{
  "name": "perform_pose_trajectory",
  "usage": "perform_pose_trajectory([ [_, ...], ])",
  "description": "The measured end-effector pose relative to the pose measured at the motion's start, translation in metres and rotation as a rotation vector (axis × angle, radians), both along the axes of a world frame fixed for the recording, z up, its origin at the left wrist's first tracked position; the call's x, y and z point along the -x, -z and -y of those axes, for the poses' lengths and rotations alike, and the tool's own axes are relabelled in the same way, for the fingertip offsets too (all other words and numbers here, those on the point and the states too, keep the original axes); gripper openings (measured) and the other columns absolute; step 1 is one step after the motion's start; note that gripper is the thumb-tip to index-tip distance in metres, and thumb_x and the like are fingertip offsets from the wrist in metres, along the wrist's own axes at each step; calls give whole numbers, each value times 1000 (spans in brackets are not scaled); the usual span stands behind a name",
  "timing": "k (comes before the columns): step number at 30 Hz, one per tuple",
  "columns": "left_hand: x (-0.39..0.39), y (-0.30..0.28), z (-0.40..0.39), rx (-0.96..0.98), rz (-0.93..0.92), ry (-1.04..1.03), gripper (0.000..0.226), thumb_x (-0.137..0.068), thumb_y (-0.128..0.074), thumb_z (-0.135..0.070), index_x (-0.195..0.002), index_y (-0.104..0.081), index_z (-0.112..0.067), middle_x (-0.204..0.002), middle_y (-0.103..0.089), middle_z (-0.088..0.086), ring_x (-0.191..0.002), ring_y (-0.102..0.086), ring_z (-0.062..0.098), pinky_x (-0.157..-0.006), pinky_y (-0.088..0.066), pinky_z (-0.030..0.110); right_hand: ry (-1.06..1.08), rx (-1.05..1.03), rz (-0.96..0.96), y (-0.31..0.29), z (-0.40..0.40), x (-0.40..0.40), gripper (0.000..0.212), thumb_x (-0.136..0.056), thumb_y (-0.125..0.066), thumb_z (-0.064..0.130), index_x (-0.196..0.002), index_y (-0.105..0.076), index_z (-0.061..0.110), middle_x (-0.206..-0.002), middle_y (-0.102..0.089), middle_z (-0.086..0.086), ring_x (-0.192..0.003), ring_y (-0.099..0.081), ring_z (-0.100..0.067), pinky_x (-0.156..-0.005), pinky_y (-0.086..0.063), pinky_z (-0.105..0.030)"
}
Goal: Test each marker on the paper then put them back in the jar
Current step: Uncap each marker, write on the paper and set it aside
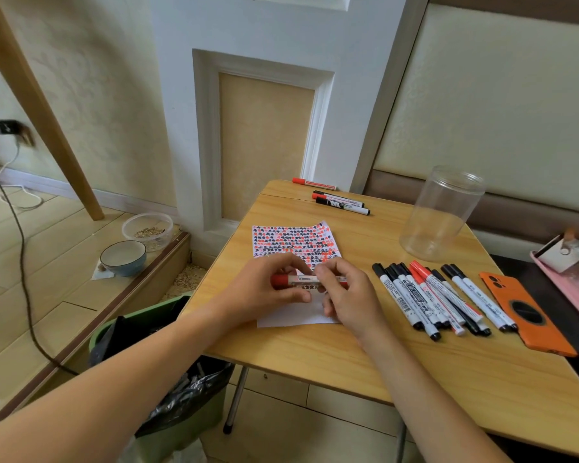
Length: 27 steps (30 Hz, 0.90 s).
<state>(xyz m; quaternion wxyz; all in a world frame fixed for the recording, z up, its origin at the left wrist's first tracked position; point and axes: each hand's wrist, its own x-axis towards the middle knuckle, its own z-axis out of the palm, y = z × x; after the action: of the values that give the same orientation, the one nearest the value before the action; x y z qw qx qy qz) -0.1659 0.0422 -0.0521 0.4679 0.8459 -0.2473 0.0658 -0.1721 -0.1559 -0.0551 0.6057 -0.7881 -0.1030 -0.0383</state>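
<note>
Nearest the front edge of the tabletop (315,359), both hands met over the lower, blank part of the paper (295,248). The left hand (264,289) had its fingers curled round the red-capped end of a red marker (306,280), and the right hand (348,295) pinched the barrel at the other end — so the marker lay crosswise, its long axis running left to right between them, cap toward the left edge. The next move looked like pulling the cap off along that axis, the left hand being the one placed on it.

Just right of the right hand lay a row of markers (432,295), black and red, fanned with caps pointing away from the front edge; an orange phone (528,315) sat beyond them toward the right edge.

Farther back, toward the right rear, the clear jar (438,215) stood with nothing in it that I could see. At the back edge three more markers (340,200) lay apart from the rest.
</note>
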Motion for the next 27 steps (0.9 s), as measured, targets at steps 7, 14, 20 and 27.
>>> perform_pose_trajectory([
  [7,-2,1,-5,98,-57,23,10,-89,-79,-22,-94,-71,-18,-81,-72,0,-71,-66,16,-65,-50,28,-122,31,22,1,0,0,12,-97,-71,26,-93,-60,22,-71,-61,12,-55,-45,-13,-50,-40,-23],
  [14,-3,3,-4,73,-39,14,12,-90,-78,-22,-90,-68,-16,-83,-70,2,-73,-62,21,-64,-47,33,-115,57,42,5,1,-2,15,-97,-70,29,-92,-58,21,-71,-60,10,-55,-46,-8,-50,-39,-26],
  [20,-6,5,-6,66,-36,17,14,-91,-77,-21,-87,-64,-16,-81,-67,2,-69,-53,6,-61,-41,22,-108,115,63,7,2,-2,14,-97,-70,32,-92,-59,25,-75,-62,12,-61,-50,-5,-57,-40,-29],
  [27,-3,5,-5,74,-35,36,17,-92,-76,-21,-86,-62,-13,-78,-65,-1,-69,-50,6,-61,-38,21,-72,206,144,2,2,1,19,-98,-69,36,-93,-61,19,-90,-70,5,-87,-66,-18,-78,-51,-48],
])
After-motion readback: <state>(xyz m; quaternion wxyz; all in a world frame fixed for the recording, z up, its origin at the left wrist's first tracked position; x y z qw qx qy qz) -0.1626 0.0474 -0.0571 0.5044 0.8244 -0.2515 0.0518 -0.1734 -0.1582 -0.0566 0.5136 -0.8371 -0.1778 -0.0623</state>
